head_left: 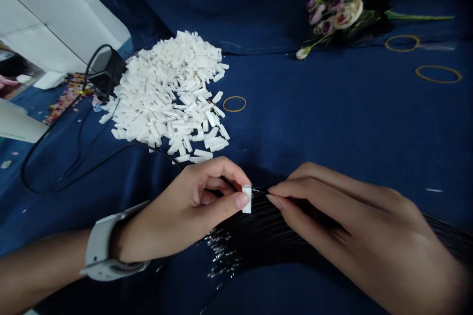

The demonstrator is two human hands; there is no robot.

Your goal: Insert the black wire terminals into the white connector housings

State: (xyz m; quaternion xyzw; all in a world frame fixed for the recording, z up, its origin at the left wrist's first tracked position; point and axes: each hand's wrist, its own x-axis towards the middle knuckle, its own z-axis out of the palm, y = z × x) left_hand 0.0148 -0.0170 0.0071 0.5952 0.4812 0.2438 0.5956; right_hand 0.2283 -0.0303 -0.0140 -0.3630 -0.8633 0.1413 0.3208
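- Two hands are working low over a blue cloth (332, 108).
- Left hand (181, 209) is gripping a white piece (247, 199) between closed thumb and fingers, a gray watch (101, 251) circling its wrist.
- Right hand (354, 216) is pinching a black wire (260, 191) with closed fingers, its tip just beside the white piece.
- Wire bundle (266, 236) is lying beneath both hands, silver ends (221, 253) spreading toward 7 o'clock.
- Farther off, a rubber band (234, 104) is lying at 12 o'clock, a heap of white pieces (166, 96) at 11, a black cable (92, 172) at 10, and flowers (332, 17) at 1.
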